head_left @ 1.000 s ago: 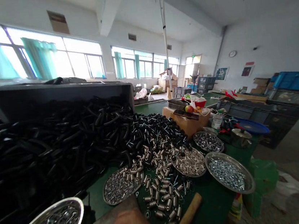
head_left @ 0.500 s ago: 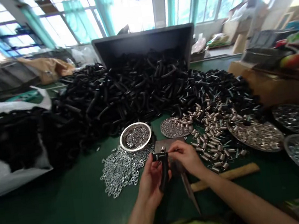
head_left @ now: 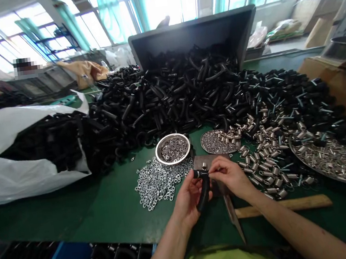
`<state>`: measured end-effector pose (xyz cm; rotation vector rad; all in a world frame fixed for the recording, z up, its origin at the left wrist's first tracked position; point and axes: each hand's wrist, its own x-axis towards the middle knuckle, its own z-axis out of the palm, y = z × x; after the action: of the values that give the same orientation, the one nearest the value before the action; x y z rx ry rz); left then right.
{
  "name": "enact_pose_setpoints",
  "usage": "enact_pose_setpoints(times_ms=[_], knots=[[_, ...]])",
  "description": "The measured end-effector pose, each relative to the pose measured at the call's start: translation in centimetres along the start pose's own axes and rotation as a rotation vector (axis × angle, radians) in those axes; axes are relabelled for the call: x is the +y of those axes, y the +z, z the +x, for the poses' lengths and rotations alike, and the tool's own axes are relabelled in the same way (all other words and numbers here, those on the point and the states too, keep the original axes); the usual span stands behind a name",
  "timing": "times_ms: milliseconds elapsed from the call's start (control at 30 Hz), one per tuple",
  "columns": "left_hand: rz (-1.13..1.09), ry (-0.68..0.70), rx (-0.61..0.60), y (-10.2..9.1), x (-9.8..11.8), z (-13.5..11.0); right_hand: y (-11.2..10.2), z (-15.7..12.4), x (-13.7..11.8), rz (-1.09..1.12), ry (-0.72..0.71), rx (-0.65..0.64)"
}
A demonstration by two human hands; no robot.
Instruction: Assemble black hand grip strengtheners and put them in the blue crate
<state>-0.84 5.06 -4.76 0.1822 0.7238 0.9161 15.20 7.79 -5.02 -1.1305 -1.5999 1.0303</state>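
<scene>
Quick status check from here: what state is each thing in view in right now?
left hand: closed around a black curved grip
right hand: fingertips at the grip's upper end
grey bin: tipped, black grips spilled out
white sack: open, black grips inside
steel dish: level, holding washers
loose washers: heaped on the green bench
</scene>
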Motion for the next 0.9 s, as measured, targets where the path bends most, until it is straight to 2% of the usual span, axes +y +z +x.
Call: enact_pose_setpoints(times_ms=[67,100,200,300,400,467,533,633,733,800,900], knots=[[0.172,0.021,0.003,-0.5,0.6,0.2,-0.5,0.2,0.2,-0.079,-0.024,-0.057],[0.287,0.037,-0.006,-0.7,0.9,0.3,-0.9,0.3,0.4,-0.168,-0.080,-0.100],[0.702,0.135,-0.072,-1.0,2.2,1.3,-1.9,1.0,1.4,-0.613,-0.426,-0.246],[1.180,0.351,-0.101,-1.1,2.7,2.4,-2.4,1.9,3.1,-1.039,-0.787,-0.342],[1.636,0.606,-0.052,-1.6,2.0,2.9,-2.4,2.3,4.3,-1.161,-0.924,-0.394],[1.857,0.717,-0.037,-2.0,1.2,2.7,-2.5,1.9,4.3,-1.171,-0.907,-0.411],[1.982,0.770,-0.037,-2.4,0.5,2.3,-3.1,0.8,3.5,-1.192,-0.824,-0.414],[2.010,0.781,0.047,-2.7,-0.1,2.0,-4.9,-2.4,1.7,-1.159,-0.546,-0.398],[1.984,0.756,0.149,-2.9,-0.4,2.0,-6.9,-6.9,0.8,-1.087,-0.254,-0.443],[1.979,0.748,0.180,-2.9,-0.4,2.2,-7.8,-9.5,1.2,-1.088,-0.174,-0.440],[1.971,0.740,0.195,-2.8,-0.3,2.5,-8.3,-11.7,2.5,-1.104,-0.182,-0.377]])
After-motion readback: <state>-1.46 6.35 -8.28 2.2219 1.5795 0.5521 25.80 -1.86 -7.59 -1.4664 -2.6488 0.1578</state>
